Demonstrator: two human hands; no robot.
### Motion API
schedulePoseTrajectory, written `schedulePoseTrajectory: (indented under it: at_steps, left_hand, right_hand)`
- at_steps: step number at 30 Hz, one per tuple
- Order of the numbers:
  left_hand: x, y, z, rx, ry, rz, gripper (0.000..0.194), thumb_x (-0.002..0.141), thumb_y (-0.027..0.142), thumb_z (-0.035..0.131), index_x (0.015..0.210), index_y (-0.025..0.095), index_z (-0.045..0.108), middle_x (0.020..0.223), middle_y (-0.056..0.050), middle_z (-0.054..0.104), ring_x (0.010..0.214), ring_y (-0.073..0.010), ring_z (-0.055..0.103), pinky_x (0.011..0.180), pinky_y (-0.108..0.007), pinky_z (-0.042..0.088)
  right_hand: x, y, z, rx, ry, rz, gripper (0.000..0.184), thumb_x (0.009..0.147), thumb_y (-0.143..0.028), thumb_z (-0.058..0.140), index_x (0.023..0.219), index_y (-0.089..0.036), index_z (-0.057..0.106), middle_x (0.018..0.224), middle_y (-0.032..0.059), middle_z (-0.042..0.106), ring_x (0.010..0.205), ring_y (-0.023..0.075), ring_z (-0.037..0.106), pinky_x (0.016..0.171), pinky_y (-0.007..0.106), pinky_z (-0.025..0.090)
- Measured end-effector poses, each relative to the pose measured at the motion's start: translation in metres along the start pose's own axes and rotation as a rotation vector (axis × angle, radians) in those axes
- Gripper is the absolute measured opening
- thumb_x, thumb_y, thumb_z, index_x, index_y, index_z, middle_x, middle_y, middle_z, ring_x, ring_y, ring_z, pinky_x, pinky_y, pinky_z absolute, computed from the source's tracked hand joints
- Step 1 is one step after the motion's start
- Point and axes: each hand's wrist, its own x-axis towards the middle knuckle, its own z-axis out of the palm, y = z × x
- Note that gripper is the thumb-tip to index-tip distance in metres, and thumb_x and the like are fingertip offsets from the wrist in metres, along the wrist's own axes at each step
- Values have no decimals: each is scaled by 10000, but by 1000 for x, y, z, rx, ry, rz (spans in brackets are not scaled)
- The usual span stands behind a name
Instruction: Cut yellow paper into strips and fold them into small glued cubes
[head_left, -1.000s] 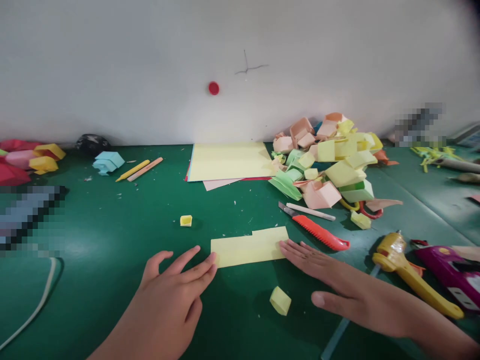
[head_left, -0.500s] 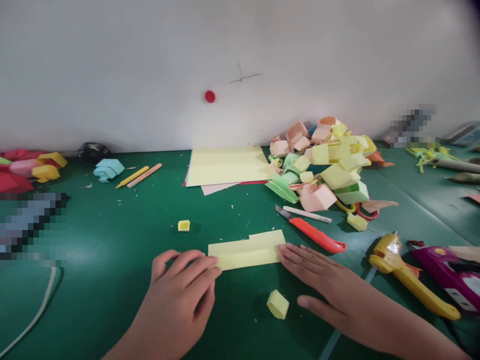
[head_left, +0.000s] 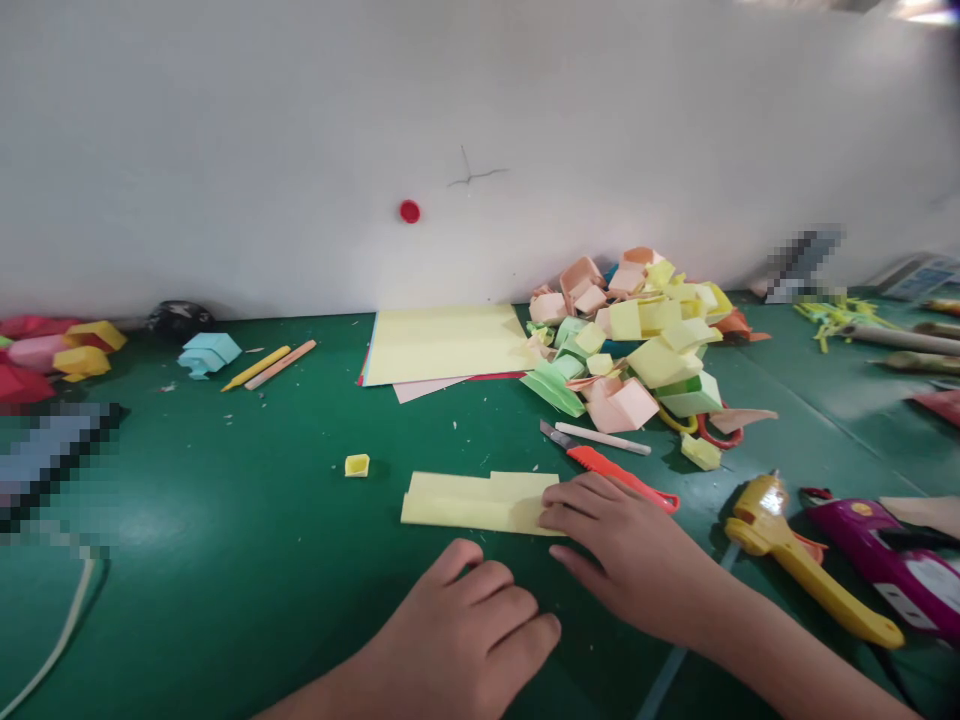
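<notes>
A folded strip of pale yellow paper [head_left: 457, 503] lies on the green table in front of me, with a stepped upper edge. My right hand [head_left: 622, 555] rests its fingers on the strip's right end, the thumb apart just below the paper edge. Nearer to me, my left hand [head_left: 476, 635] is closed, its fingers curled palm-down over the table. Whatever the left fingers hold, if anything, is hidden. A tiny yellow paper box [head_left: 357, 466] stands left of the strip. Behind my right hand lie a red utility knife [head_left: 619, 473] and a slim pale stick [head_left: 602, 438].
Yellow paper sheets [head_left: 446, 345] lie against the white wall, beside a heap of folded paper boxes [head_left: 622, 340]. Toward the right are a yellow glue gun [head_left: 806, 570] and a purple tool [head_left: 877, 545]. Two pens [head_left: 266, 368] and a blue paper piece [head_left: 208, 354] lie left.
My left hand has let go of the strip and moved right, over where a small yellow paper piece lay; that piece is now hidden. The strip has turned slightly. My right fingers reach further over it.
</notes>
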Motion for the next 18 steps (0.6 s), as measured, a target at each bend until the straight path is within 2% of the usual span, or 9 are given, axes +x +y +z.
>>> schedulePoseTrajectory:
  at_steps: [2, 4, 6, 9, 12, 15, 18]
  left_hand:
    - [-5, -9, -16, -21, -22, -80, 281, 966, 130, 478, 1180, 199, 647, 914, -17, 723, 793, -165, 609, 725, -339, 400]
    - [-16, -24, -36, 4, 29, -224, 355, 957, 79, 428, 1187, 222, 658, 998, -16, 736, 859, -155, 651, 782, -310, 453]
    - [-34, -45, -54, 85, 67, -391, 337, 957, 154, 462, 1176, 267, 694, 1071, -12, 741, 947, -173, 680, 829, -292, 495]
    - [-69, -80, -73, 188, 67, -747, 330, 971, 318, 455, 1140, 330, 739, 1188, 11, 719, 857, -174, 706, 635, -240, 505]
    - [-99, -104, -82, 216, 7, -966, 391, 959, 385, 427, 1213, 356, 724, 1269, 28, 681, 697, -138, 681, 553, -233, 483]
    - [-111, -113, -82, 210, -61, -975, 421, 963, 402, 402, 1232, 349, 721, 1334, 2, 647, 695, -139, 674, 571, -258, 502]
    - [-107, -110, -81, 275, -20, -862, 427, 943, 321, 429, 1278, 347, 693, 1360, -17, 631, 961, -233, 684, 721, -331, 550]
  right_hand:
    - [4, 1, 2, 11, -11, -2, 231, 970, -225, 540, 1159, -249, 669, 1215, 71, 675, 1091, 285, 599, 916, 503, 530]
    - [6, 2, 4, 19, -12, -3, 241, 972, -226, 537, 1177, -254, 659, 1222, 73, 661, 1098, 283, 591, 920, 503, 525]
    - [8, 3, 6, 25, 3, -3, 250, 973, -224, 538, 1192, -258, 653, 1248, 74, 647, 1131, 282, 577, 951, 510, 512]
    - [9, 4, 10, 47, 27, 3, 243, 973, -216, 542, 1181, -267, 658, 1276, 65, 643, 1175, 271, 564, 999, 508, 493]
    - [9, 7, 14, 80, 43, 8, 219, 977, -216, 539, 1143, -276, 668, 1272, 54, 656, 1190, 256, 572, 1020, 493, 492]
    - [8, 12, 17, 109, 69, 19, 239, 965, -215, 551, 1170, -277, 657, 1290, 59, 660, 1211, 258, 577, 1038, 497, 496]
    - [6, 16, 20, 126, 98, 50, 383, 944, -174, 549, 1317, -253, 584, 1310, 91, 659, 1218, 271, 582, 1046, 526, 502]
